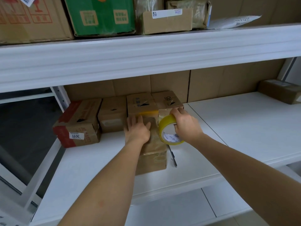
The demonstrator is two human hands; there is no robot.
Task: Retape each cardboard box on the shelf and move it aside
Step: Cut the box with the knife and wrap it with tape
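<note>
- At the centre of the frame a long brown cardboard box wrapped in glossy old tape (153, 154) lay on the white lower shelf board (244, 128), its near end towards the camera.
- The left hand (137, 130) lay flat on the box's top, fingers straight and spread, pressing it down and gripping nothing.
- The right hand (184, 123) curled round a roll of yellow packing tape (167, 131), thumb inside the core, holding it on edge against the box's right side near the far end.
- A yellowish strip showed across the box's far top edge; whether it came off the roll could not be told.
- By my judgement the retaping of this box was underway, not finished, and the box had not been moved aside.
- A dark pen-like tool (172, 156), possibly a cutter, lay on the shelf just right of the box.
- Left of centre stood a red-and-brown carton labelled 3011 (78, 126), a plain brown box (112, 116) beside it, and two more brown boxes (153, 101) behind the hands; these may be ones already set aside, though that is uncertain.
- At the far right edge another small brown box (280, 93) sat well apart, perhaps waiting.
- The upper shelf (146, 51) carried a green carton (101, 15) and other parcels.
</note>
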